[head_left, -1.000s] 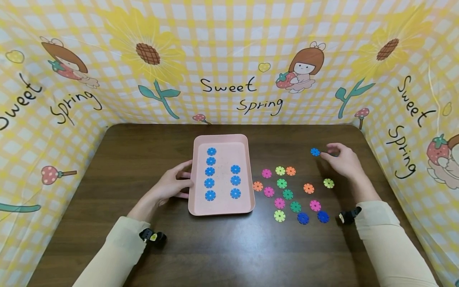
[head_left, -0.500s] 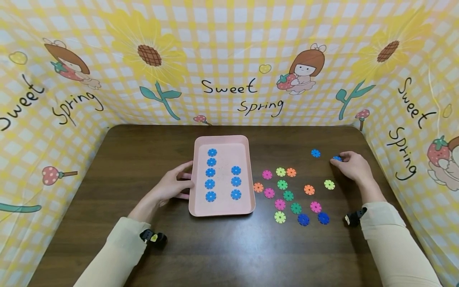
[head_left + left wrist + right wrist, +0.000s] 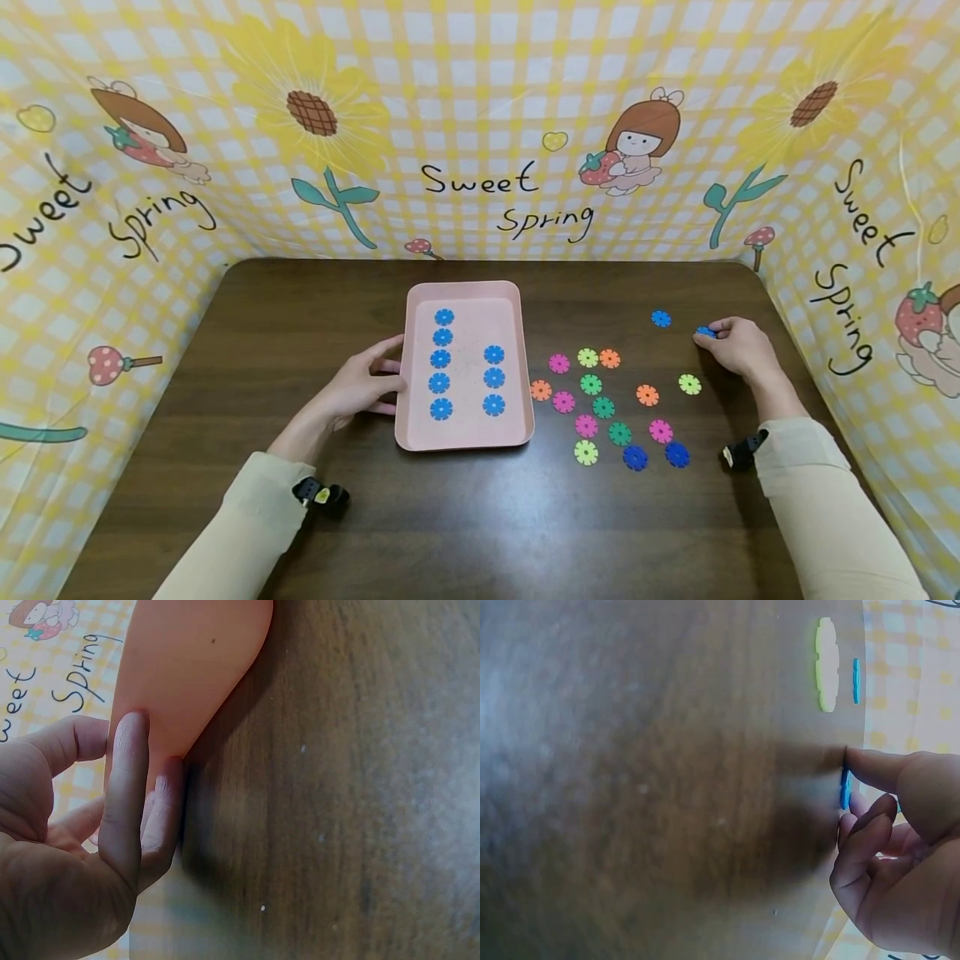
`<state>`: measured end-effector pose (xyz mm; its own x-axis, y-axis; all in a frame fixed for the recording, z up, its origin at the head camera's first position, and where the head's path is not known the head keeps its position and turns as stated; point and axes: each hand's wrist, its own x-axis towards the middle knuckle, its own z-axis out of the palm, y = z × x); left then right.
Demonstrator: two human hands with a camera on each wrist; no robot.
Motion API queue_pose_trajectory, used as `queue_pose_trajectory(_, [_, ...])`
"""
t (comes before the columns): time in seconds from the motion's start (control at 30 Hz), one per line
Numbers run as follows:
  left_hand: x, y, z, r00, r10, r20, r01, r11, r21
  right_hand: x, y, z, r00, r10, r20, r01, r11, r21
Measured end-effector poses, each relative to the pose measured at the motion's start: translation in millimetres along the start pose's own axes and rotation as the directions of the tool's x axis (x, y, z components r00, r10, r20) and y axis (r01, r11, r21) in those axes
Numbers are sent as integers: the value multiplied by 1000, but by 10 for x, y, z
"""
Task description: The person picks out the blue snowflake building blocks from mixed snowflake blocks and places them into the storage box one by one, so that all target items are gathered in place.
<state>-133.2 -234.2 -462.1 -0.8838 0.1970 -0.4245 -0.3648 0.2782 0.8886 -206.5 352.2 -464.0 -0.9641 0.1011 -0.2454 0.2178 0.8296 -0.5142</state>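
Observation:
A pink tray (image 3: pixel 462 433) lies on the table, with blue snowflake discs (image 3: pixel 439 359) in two columns inside it. My left hand (image 3: pixel 362 385) touches the tray's left side with its fingers spread; in the left wrist view they rest against the outer wall. At the table's right, my right hand (image 3: pixel 738 346) pinches a blue snowflake disc (image 3: pixel 845 789) between thumb and finger, low over the wood. The hand hides part of that disc in the head view. A second blue disc (image 3: pixel 661 318) lies just left of the fingertips.
Between tray and right hand lie scattered discs: pink (image 3: pixel 564 402), orange (image 3: pixel 647 395), green (image 3: pixel 603 407), yellow-green (image 3: pixel 689 384) and dark blue (image 3: pixel 677 454). A yellow checked cloth (image 3: pixel 480 108) surrounds the table (image 3: pixel 465 525) at the back and sides.
My right hand has moved right, away from the one blue disc that stays on the table, to the blue disc farther right. The left hand and tray have held still.

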Motion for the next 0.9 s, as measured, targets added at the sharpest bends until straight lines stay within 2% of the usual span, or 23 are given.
queue_pose_trajectory(0.57, [-7,4,15,1000,8,-3,-8,1000,-6,-25,26,13,999,10,-33,-10,1000,-8])
queue_pose_trajectory(0.9, [-22,22,17,1000,4,-3,-4,1000,-10,-40,24,68,994,-22,-107,26,999,36])
